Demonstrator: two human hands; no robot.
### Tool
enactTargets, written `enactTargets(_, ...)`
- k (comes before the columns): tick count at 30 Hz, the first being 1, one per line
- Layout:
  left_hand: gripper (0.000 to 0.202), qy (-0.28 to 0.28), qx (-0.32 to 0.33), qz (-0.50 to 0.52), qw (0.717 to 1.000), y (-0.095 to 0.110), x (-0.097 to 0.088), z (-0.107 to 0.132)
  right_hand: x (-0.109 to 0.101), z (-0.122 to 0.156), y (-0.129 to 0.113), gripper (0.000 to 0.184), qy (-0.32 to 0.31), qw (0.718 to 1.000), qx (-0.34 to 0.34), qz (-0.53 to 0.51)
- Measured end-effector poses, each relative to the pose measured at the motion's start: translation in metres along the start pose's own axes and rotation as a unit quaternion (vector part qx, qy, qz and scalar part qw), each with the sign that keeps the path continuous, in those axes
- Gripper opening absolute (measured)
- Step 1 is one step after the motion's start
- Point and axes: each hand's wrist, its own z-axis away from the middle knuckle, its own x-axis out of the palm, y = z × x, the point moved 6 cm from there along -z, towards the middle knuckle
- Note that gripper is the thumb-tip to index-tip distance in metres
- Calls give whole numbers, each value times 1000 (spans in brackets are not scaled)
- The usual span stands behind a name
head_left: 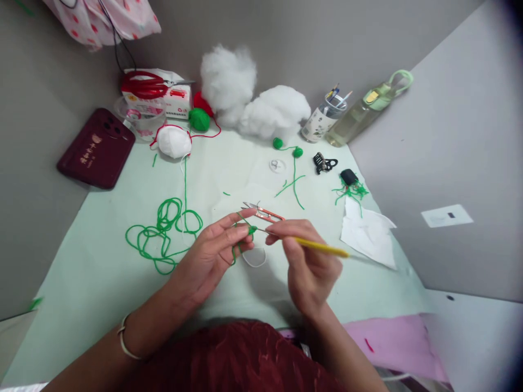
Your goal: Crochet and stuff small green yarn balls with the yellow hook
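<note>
My right hand [312,261] is closed around a crochet hook with a yellow handle [322,246]. The hook's thin metal tip reaches left to a small piece of green crochet [252,230]. My left hand [216,245] pinches that piece between thumb and fingers, with green yarn running over the raised index finger. Just beyond the hands lie orange-handled thread snips [269,215], partly hidden by my right fingers. Loose loops of green yarn [163,234] spread on the table left of my left hand. A white strand [255,265] curves below the crochet piece.
At the back are white stuffing [273,111], a green yarn ball [199,119], a white yarn ball [175,141], red scissors [147,85] on a tissue box, a pen cup [322,120] and a bottle [359,117]. A maroon phone-like case [98,149] leans left; a hair claw [324,163] lies right.
</note>
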Motion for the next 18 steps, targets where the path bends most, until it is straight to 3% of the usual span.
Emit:
enactTargets(2, 31, 9, 16, -13, 1000, 3, 0, 0, 1, -4, 7, 22, 3, 994, 69, -87)
enactTargets(5, 29, -7, 45, -41, 998, 7, 7, 1, 7, -9, 5, 19, -18, 992, 77, -94)
enactTargets(10, 34, 2, 51, -58, 997, 1, 8, 2, 13, 0, -4, 33, -21, 999, -31, 30)
enactTargets(12, 34, -5, 37, -29, 999, -3, 7, 1, 15, 7, -9, 38, -26, 988, -95, 115)
enactTargets(14, 30, -27, 18, 2, 999, -6, 7, -1, 14, 10, -10, 40, -25, 982, -117, 146)
enactTargets(16, 26, -34, 8, 18, 999, -5, 6, -2, 8, 6, -6, 34, -6, 993, -69, 93)
enactTargets(18, 23, -11, 9, 17, 1000, -1, 1, -2, 0, 1, 2, 27, 24, 999, 21, -9)
